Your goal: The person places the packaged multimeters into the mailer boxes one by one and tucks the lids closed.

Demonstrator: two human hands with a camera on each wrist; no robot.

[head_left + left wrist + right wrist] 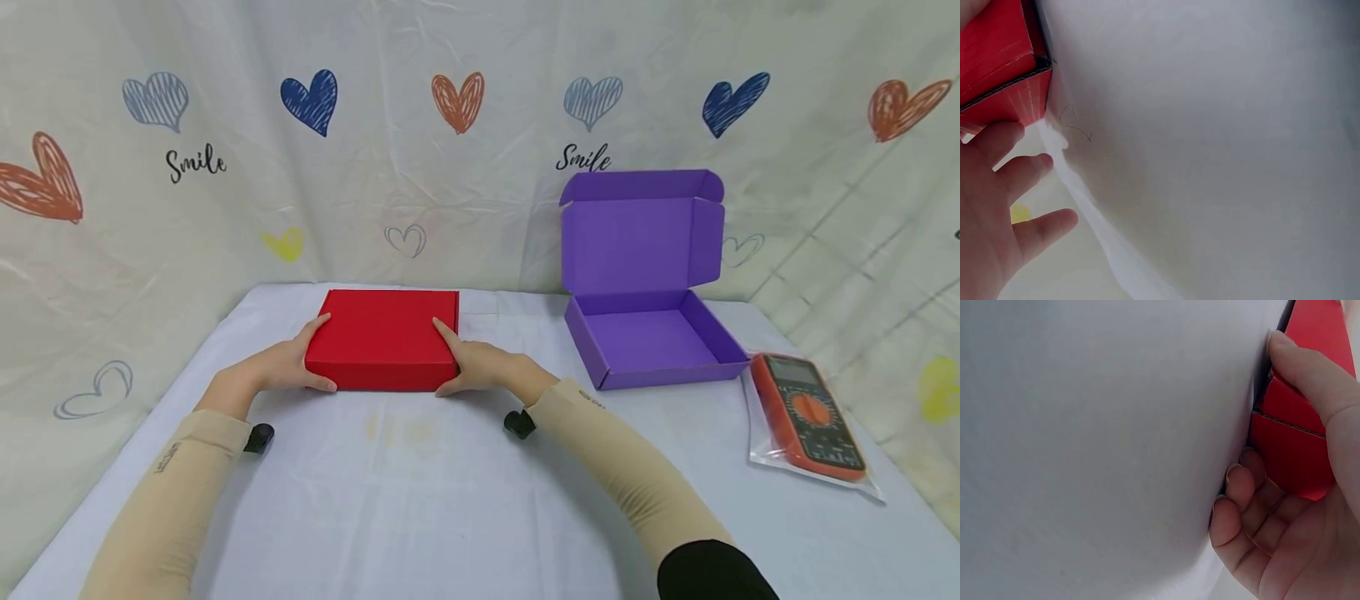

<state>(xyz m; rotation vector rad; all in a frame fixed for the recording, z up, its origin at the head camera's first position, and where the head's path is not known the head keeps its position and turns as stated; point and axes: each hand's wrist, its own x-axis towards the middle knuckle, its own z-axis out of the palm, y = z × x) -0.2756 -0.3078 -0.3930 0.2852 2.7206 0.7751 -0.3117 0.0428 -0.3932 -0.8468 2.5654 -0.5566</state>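
A closed red cardboard box (pixel 390 333) is at the back of the white-covered table, held from both sides. My left hand (pixel 283 363) grips its left end, and my right hand (pixel 482 365) grips its right end. In the left wrist view, one finger of the left hand (pixel 997 187) touches the side of the red box (pixel 1007 100) while others spread apart. Over in the right wrist view, the thumb of the right hand (pixel 1310 544) lies along the front of the red box (pixel 1291 453), with its other fingers curled by the end.
An open purple box (pixel 637 333) stands at the back right, its lid raised and its inside bare. To its right, an orange and black multimeter (pixel 813 412) lies in a clear plastic bag. Behind the table (pixel 420 517) hangs a heart-printed curtain (pixel 495 208).
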